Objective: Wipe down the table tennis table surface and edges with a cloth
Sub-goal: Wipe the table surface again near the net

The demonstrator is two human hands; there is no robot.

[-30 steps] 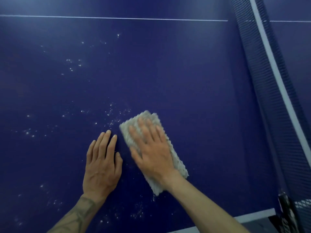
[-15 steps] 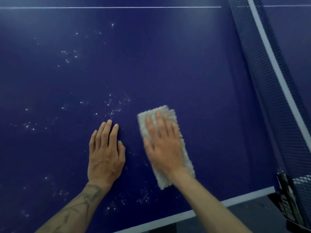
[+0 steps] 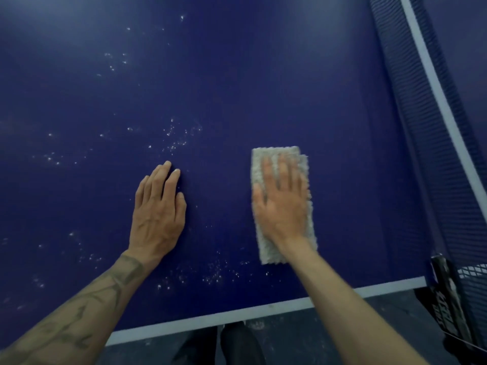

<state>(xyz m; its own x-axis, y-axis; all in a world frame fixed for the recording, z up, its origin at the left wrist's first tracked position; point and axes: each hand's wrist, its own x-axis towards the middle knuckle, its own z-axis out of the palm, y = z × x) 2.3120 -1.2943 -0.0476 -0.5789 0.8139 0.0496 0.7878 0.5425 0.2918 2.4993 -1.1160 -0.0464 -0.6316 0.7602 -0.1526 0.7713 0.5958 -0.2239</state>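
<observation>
the right hand point(image 3: 283, 206) lies flat, fingers straight and slightly spread, palm pressing down on a pale grey, folded rectangular cloth with a nubbly weave point(image 3: 284, 164). it grips nothing; the cloth simply sits under it. the hand looks a little blurred. the left hand point(image 3: 158, 214) is also flat and open, fingers straight and close together, palm resting on the bare dark blue tabletop point(image 3: 263, 75), well to the left of the cloth and not touching it.

the cloth lies lengthwise, its far short edge showing beyond the fingertips and its near end sticking out under the wrist. it sits near the tabletop's white-lined near edge point(image 3: 210, 318), between the left hand and the dark mesh net with a white top band point(image 3: 421, 127) on the right.

small white specks point(image 3: 174, 138) dot the tabletop beyond and to the left of the left hand, and more lie between the hands and the near edge.
</observation>
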